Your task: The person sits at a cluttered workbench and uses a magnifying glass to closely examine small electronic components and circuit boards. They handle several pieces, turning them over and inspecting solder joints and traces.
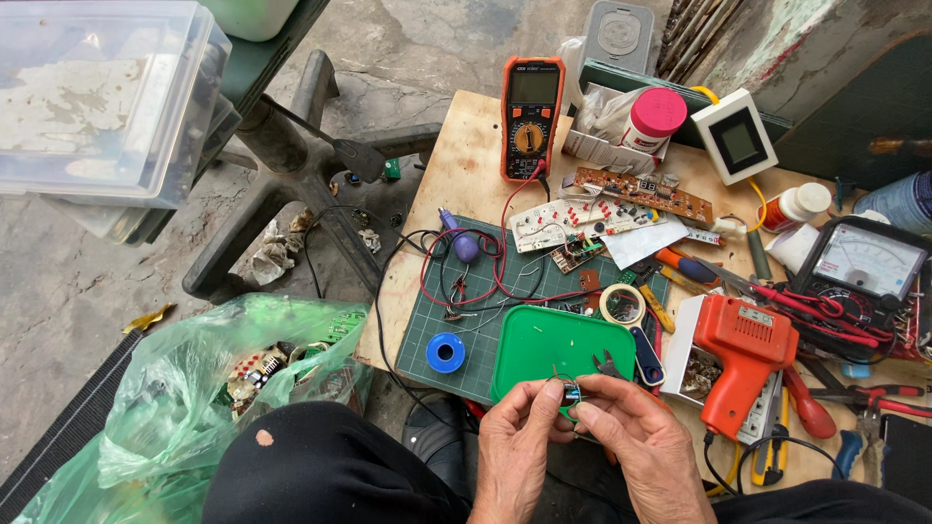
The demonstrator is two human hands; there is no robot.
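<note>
Both hands meet low over the near edge of the workbench. The left hand [515, 442] and the right hand [636, 437] pinch a small dark part [571, 393] between thumb and fingertips, closed tight on it from either side. Thin wire legs stick up from the part. It hangs just above the near rim of the green lid [544, 349], beside small pliers [610, 366], left of the orange soldering gun [743, 354]
</note>
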